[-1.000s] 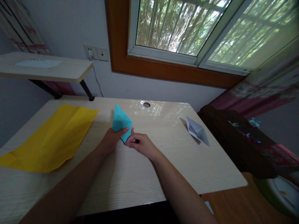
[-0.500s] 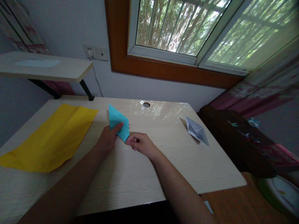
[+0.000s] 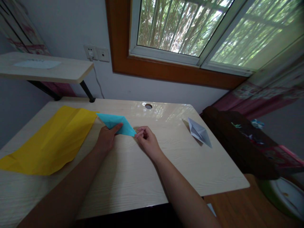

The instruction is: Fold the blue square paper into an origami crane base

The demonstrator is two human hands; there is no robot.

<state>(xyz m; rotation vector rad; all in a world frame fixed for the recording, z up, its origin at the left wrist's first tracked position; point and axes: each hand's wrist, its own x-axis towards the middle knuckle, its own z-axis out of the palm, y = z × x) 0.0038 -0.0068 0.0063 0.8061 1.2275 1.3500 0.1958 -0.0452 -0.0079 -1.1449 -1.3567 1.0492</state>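
Observation:
A folded turquoise paper diamond [image 3: 115,123] lies flat on the pale wooden table [image 3: 133,171], its long axis running left to right. My left hand [image 3: 106,138] presses on its near edge with the thumb on top. My right hand [image 3: 146,140] pinches the paper's right tip between curled fingers. Both forearms reach in from the bottom of the view.
A large creased yellow sheet [image 3: 49,139] covers the table's left side. A folded white paper boat [image 3: 199,131] sits at the right. A cable hole [image 3: 148,106] is at the back edge. A raised shelf [image 3: 47,70] stands at the back left; a dark chair [image 3: 239,142] is at the right.
The turquoise paper was standing upright in my hands with its point up. It has turned leftward and down and now lies flat on the table; my right hand moved to its right tip.

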